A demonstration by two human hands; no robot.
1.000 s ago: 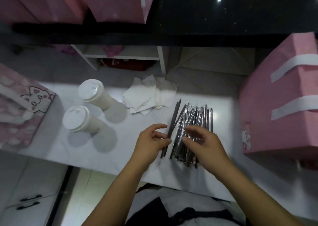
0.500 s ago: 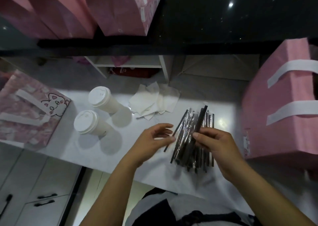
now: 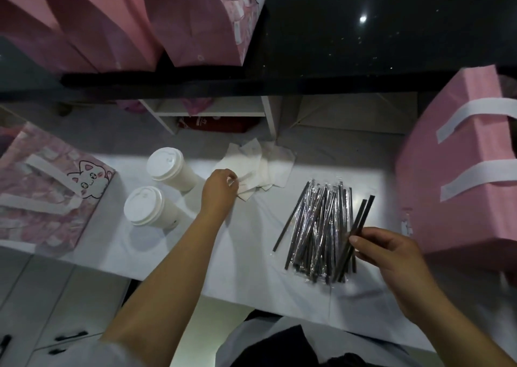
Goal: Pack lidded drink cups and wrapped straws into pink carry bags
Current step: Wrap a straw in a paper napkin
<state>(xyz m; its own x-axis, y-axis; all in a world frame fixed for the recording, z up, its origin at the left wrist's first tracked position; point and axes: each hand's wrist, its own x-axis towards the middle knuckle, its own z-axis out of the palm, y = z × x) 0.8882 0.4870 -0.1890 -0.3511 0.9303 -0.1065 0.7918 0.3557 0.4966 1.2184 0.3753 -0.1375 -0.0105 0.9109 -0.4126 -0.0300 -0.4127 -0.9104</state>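
Two white lidded cups stand at the left of the white counter. A heap of wrapped black straws lies at the right. My right hand pinches two wrapped straws lifted over the heap's right side. My left hand has its fingertips pinched on the near edge of a pile of white napkins. A pink carry bag with a cat print lies at the left. Another pink carry bag stands at the right.
Several pink bags stand on the dark upper counter. A white shelf unit sits behind the napkins. White drawers with black handles are below the counter's near edge.
My left hand left the straws and moved up and left to the napkins. My right hand drew two straws off the heap toward the right. The camera tilted upward.
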